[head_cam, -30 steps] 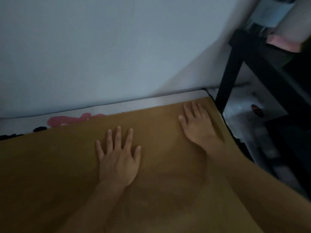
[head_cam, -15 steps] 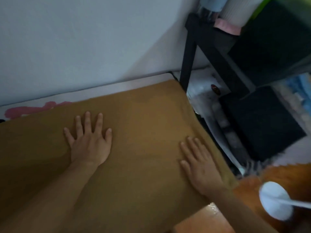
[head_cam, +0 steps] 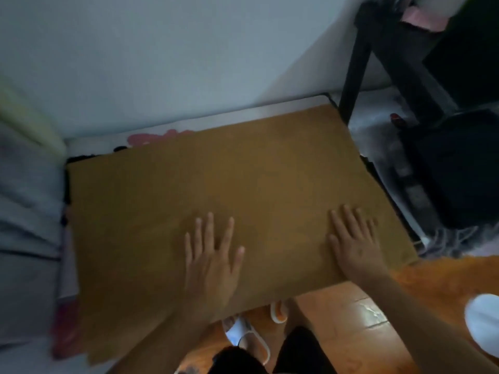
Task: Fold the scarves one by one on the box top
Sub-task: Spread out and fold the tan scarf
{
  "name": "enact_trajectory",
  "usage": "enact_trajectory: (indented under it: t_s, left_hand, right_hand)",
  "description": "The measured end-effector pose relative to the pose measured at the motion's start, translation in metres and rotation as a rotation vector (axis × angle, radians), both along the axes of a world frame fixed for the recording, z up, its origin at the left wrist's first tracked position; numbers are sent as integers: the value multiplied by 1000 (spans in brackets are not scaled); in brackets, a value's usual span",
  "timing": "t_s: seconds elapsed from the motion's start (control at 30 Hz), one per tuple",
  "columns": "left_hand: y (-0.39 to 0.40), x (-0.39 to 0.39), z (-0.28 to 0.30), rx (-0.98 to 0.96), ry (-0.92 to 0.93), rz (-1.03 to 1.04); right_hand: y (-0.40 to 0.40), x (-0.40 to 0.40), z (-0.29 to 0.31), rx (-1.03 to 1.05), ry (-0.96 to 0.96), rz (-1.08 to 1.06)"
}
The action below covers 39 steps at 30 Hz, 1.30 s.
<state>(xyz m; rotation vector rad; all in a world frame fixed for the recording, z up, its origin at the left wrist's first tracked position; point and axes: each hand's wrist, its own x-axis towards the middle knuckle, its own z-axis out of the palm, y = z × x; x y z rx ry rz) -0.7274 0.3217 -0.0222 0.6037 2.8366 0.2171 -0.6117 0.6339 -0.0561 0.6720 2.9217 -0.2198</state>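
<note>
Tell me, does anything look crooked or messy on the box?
Nothing is spilled or torn. The mustard scarf lies a bit askew: its far edge slants, baring a strip of the box top. The left hand and right hand rest flat on it.

A mustard-brown scarf [head_cam: 216, 184] is lying spread flat over the box top [head_cam: 283, 106], whose white far rim is showing at twelve o'clock. The left hand [head_cam: 213, 260] is pressing palm-down on the cloth at six o'clock, fingers straight and spread. The right hand [head_cam: 356, 244] is lying flat near the cloth's four o'clock corner. A black shelf frame [head_cam: 353, 63] is standing at two o'clock.
</note>
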Motion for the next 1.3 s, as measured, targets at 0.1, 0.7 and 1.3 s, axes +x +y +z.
enact_trajectory:
  t_s: [0.1,0.7,1.3]
  left_hand:
    - [-47,35,-14,-108,-31,21]
    - [-149,33,2,-111,11,242]
    - [-116,-173,10,-56,41,321]
  right_hand:
    - [-35,-36,21,-80,148,-253]
    - [-120,-85,30,-8,-63,352]
    - [-40,-206,52,-6,-28,332]
